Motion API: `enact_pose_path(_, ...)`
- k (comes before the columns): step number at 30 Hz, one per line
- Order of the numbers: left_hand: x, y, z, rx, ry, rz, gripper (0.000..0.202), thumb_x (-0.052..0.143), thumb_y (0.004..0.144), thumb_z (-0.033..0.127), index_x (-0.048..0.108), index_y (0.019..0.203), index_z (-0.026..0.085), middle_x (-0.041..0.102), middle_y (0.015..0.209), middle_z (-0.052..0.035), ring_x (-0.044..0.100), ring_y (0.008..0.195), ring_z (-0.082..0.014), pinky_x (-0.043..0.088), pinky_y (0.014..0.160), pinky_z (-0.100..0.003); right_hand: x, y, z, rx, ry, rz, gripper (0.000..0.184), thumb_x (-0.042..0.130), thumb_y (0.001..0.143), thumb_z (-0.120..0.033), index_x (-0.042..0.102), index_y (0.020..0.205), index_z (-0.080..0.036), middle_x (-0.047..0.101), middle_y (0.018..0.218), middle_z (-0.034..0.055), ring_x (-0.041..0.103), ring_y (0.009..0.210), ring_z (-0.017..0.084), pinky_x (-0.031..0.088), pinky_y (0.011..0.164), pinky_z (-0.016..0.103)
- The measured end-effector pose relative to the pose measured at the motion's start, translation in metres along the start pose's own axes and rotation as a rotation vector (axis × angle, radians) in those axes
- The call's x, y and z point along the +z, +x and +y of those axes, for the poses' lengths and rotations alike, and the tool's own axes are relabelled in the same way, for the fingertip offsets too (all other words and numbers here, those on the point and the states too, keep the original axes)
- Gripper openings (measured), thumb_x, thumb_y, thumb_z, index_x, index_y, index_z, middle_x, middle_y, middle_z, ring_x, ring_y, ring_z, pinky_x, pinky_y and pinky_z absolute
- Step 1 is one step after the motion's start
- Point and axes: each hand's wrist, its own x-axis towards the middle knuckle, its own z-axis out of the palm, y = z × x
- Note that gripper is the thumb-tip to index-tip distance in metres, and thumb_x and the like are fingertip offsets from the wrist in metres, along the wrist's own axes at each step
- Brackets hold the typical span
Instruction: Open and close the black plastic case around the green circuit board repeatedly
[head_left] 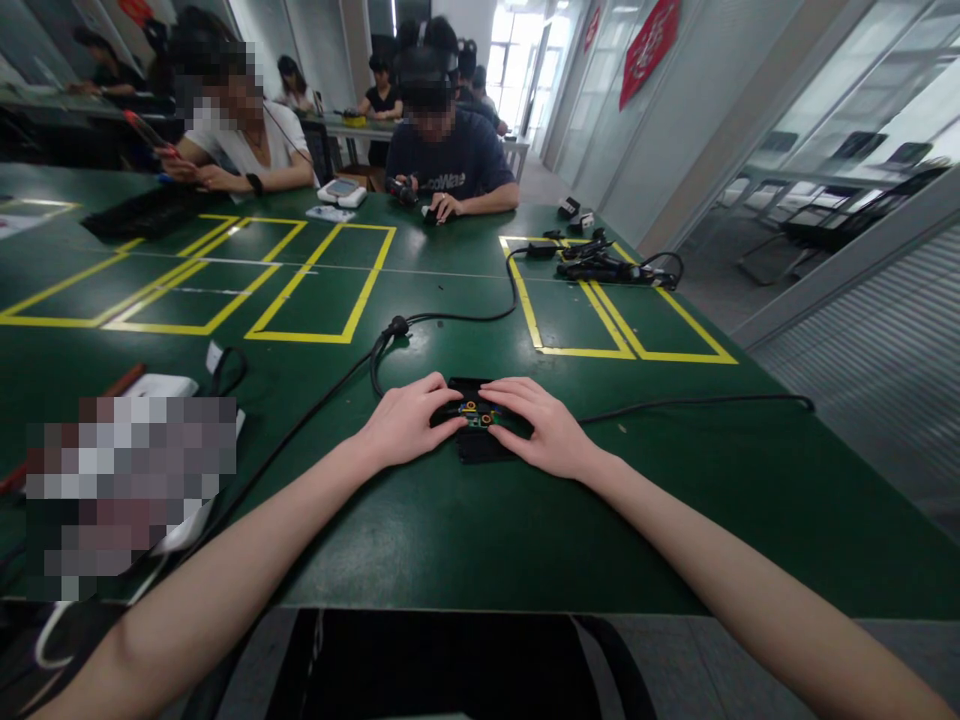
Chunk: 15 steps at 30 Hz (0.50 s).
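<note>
A small green circuit board (478, 416) with yellow-ringed parts is between my two hands, in the middle of the green table. My left hand (405, 422) pinches its left end between thumb and fingers. At the right end, my right hand (546, 428) grips it the same way. Under and around the board are black plastic casing pieces (487, 448), one nearer to me and one just beyond. A black cable (690, 402) runs off to the right from beside my right hand. Another black cable (322, 392) passes left of my left hand. My fingers partly cover the board's ends.
A black plug (396, 326) lies beyond my left hand. Yellow tape (349, 335) marks rectangles on the table. Black adapters and cables (607, 266) are piled at the far right. A blurred-out item (135, 480) sits at left. Two people (450, 150) work across the table.
</note>
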Motion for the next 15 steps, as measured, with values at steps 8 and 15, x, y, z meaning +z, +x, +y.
enact_pose_path(8,0.004,0.002,-0.005,-0.041,0.025,0.065,0.035,0.061,0.099,0.044,0.070,0.125,0.021,0.066,0.115,-0.0067,0.070,0.095,-0.0212,0.060,0.079,-0.032,-0.020,-0.002,0.001,-0.071,0.058,-0.073,0.024,0.075,0.085,-0.032,0.069,0.106,-0.021,0.068,0.117,0.0128,0.063,0.111,0.029,0.054,0.096,0.048)
enact_pose_path(15,0.006,0.002,-0.006,-0.038,-0.003,0.135,0.038,0.067,0.096,0.041,0.066,0.129,0.023,0.067,0.120,-0.0073,0.068,0.108,-0.0241,0.060,0.089,-0.037,-0.022,0.001,-0.001,-0.105,0.025,-0.160,0.020,0.080,0.084,-0.034,0.066,0.086,-0.021,0.071,0.094,0.0072,0.063,0.092,0.024,0.052,0.084,0.042)
